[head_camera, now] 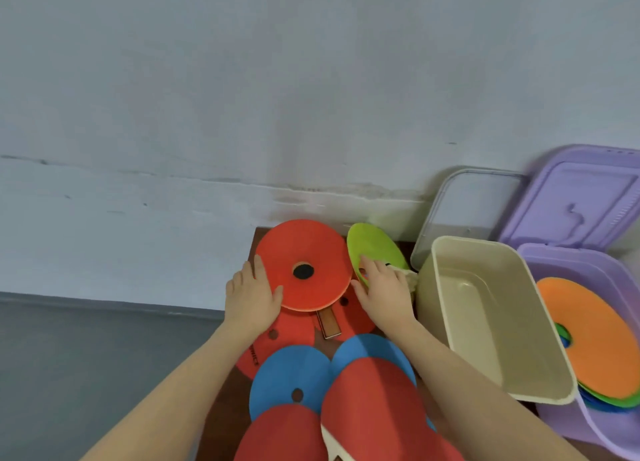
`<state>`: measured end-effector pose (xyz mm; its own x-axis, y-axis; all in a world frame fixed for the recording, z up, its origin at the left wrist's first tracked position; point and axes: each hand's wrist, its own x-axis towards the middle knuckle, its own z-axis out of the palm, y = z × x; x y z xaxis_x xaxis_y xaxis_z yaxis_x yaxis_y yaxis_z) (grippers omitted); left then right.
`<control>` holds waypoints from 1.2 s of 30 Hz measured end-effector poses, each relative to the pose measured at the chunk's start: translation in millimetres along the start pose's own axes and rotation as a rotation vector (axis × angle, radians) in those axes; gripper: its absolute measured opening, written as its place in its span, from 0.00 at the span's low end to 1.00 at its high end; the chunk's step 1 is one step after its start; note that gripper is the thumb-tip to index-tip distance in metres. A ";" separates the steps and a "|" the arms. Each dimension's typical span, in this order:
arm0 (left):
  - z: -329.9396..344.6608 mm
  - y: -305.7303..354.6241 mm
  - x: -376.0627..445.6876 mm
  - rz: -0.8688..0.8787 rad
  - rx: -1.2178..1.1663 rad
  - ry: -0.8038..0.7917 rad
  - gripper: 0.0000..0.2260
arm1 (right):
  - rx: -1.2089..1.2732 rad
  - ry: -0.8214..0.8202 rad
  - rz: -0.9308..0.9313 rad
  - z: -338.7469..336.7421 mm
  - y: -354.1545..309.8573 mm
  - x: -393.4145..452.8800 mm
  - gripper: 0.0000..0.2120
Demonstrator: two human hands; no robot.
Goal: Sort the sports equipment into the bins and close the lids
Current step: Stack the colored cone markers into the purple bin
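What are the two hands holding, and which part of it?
The left hand grips the flat red-orange disc with a centre hole by its left rim. The right hand rests on the lime-green flat disc near its hole; whether it holds it is unclear.
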<state>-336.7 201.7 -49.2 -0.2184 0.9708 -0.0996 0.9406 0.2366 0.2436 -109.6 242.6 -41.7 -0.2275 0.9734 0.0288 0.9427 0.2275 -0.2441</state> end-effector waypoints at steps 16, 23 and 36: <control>10.1 2.8 -0.2 0.099 -0.533 0.056 0.30 | -0.061 0.538 -0.189 -1.6 12.0 -12.3 0.15; 7.9 -0.8 -32.4 0.120 -0.538 0.044 0.28 | -0.009 0.610 -0.278 -11.5 2.4 -45.2 0.14; 10.8 -11.9 -67.4 0.062 -0.551 0.015 0.30 | 0.065 0.701 -0.299 -35.4 -9.1 -68.2 0.14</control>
<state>-330.3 133.0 -55.9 -0.1740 0.9831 -0.0563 0.6776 0.1610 0.7176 -94.1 175.2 -7.1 -0.2421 0.6659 0.7057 0.8444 0.5028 -0.1848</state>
